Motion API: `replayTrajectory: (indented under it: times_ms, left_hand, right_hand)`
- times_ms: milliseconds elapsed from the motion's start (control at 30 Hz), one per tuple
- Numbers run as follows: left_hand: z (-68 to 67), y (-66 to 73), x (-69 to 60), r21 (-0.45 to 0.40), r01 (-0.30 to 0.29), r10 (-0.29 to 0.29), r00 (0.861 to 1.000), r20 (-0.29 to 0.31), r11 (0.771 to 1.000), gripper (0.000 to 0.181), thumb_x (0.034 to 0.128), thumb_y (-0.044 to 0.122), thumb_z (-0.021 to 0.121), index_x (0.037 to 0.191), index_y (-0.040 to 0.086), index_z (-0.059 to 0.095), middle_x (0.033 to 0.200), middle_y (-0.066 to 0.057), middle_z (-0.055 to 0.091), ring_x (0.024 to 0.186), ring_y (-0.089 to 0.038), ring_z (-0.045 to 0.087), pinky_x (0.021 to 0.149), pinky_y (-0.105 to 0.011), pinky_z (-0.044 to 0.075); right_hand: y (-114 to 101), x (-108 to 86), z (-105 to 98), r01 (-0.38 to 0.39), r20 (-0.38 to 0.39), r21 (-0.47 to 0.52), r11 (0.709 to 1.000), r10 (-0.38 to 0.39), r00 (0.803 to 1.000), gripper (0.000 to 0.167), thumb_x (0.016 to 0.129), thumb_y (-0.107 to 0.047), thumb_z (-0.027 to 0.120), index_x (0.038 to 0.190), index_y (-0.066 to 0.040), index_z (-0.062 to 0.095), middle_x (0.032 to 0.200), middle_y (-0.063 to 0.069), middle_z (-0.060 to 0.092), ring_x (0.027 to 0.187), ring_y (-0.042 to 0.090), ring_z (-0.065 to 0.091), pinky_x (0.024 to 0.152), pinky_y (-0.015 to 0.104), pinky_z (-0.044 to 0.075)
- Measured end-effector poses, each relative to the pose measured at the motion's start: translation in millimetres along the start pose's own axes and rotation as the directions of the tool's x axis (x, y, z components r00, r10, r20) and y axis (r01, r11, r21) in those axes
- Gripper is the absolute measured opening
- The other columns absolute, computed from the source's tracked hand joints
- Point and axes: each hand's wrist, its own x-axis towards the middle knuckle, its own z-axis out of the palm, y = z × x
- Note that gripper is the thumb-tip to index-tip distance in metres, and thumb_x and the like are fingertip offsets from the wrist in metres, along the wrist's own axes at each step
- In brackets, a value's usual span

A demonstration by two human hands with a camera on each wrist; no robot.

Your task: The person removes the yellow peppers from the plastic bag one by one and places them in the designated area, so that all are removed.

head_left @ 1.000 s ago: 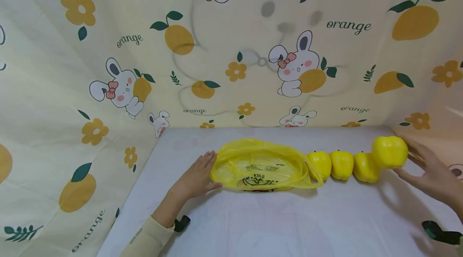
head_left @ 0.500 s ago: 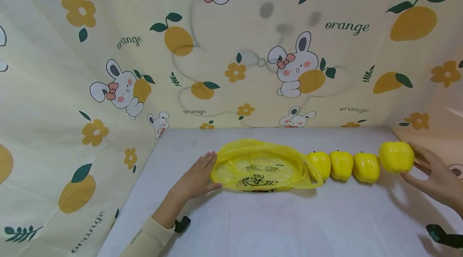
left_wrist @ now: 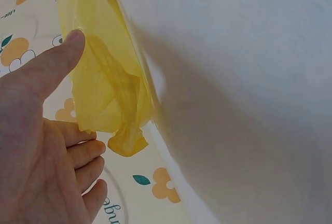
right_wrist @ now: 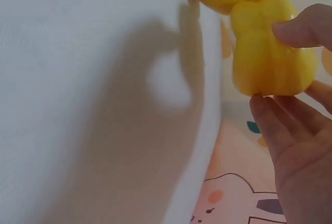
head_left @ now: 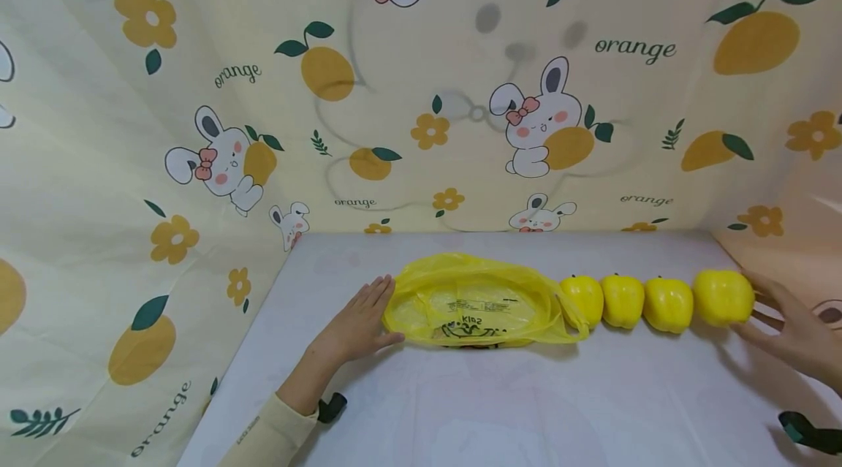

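A yellow plastic bag (head_left: 473, 295) with dark printing lies on the white table, its mouth facing me. My left hand (head_left: 358, 324) touches its left end with fingers extended and thumb spread; the left wrist view has the bag's crumpled corner (left_wrist: 127, 138) beside the fingertips. At the far right, my right hand (head_left: 792, 328) holds a yellow bell pepper (head_left: 722, 297) between thumb and fingers. In the right wrist view that bell pepper (right_wrist: 272, 63) has the thumb on one side and fingertips below. The held pepper is close to the right end of a row of three others.
Three yellow bell peppers (head_left: 622, 302) stand in a row on the white table (head_left: 526, 401); the bag's handle partly covers the leftmost. A cream cloth (head_left: 421, 87) printed with rabbits and oranges hangs behind and at the sides.
The right hand has brought the held bell pepper rightward and down, from partly in front of the row's last pepper to its right side. The left hand and bag stay still.
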Motion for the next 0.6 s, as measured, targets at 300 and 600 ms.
replayTrajectory:
  times_ms: [300,600]
  left_hand:
    - [-1.3,0.9,0.1,-0.011,0.0,0.0,1.0,0.0,1.0,0.104,0.1007,0.059,0.069,0.17,-0.001,0.02,0.179,-0.015,0.016,0.166,-0.03,0.013,0.136,-0.047,0.012]
    - [-0.6,-0.5,-0.9,-0.003,-0.007,0.007,1.0,0.001,1.0,0.104,0.1012,0.06,0.067,0.17,0.0,0.019,0.179,-0.015,0.015,0.166,-0.03,0.013,0.136,-0.047,0.013]
  right_hand:
    - [2.5,2.7,-0.4,-0.082,0.075,-0.024,0.996,0.084,0.994,0.097,0.104,-0.006,0.069,0.166,0.01,-0.004,0.161,0.053,0.003,0.138,0.079,0.017,0.094,0.083,0.031]
    - [9.4,6.3,3.8,-0.091,0.092,-0.06,0.994,0.096,0.991,0.1,0.103,-0.007,0.072,0.165,0.011,-0.004,0.162,0.051,0.001,0.14,0.078,0.015,0.096,0.081,0.028]
